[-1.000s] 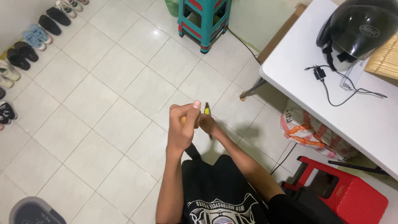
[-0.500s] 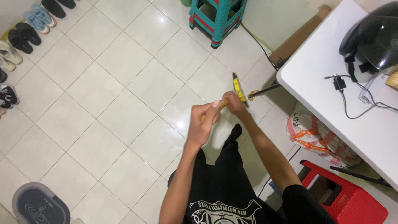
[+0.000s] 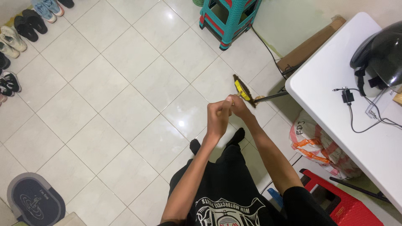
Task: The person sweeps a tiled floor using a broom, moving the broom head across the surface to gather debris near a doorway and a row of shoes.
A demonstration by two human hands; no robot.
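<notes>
Broom (image 3: 243,90) farther right than before, its handle apparently clenched in both hands' curled fingers (image 3: 220,109).

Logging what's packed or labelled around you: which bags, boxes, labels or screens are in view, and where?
Sack: floor under the white table, bulging, white with orange and red print.
Cardboard box: flat, brown, leaning at the wall beside the table.
Label slip: pale, on the table by the black helmet.
Screens: none.
</notes>
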